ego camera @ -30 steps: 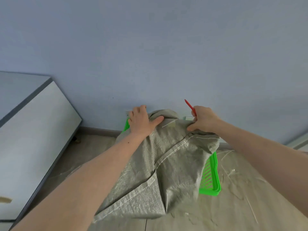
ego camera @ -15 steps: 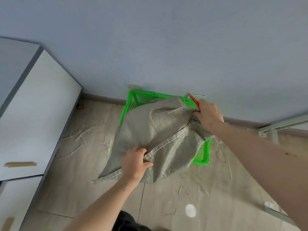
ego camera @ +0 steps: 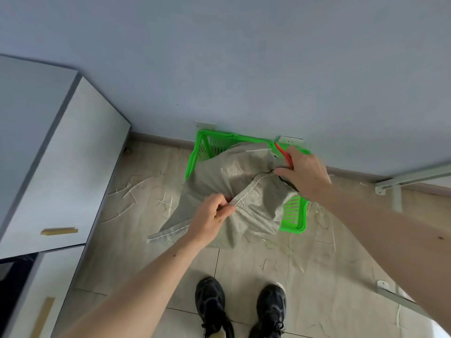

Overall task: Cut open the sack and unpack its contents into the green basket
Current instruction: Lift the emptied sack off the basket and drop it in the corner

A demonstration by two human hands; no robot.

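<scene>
A grey woven sack [ego camera: 244,181] lies draped over the green basket [ego camera: 195,154], which stands on the floor against the blue wall. My left hand [ego camera: 212,215] pinches the sack's stitched seam near its lower end. My right hand [ego camera: 302,174] grips the sack's upper right edge and also holds a red cutter [ego camera: 283,153] whose tip points up and left. The sack covers most of the basket's inside, so its contents are hidden.
A white cabinet [ego camera: 61,154] stands at the left. A metal table frame [ego camera: 395,191] is at the right. Thin sack strips [ego camera: 136,189] litter the tiled floor. My black shoes [ego camera: 239,306] stand below the basket.
My left hand moved from the sack's top down to its seam and pinched it. The view tilted down, so the floor and my shoes now show.
</scene>
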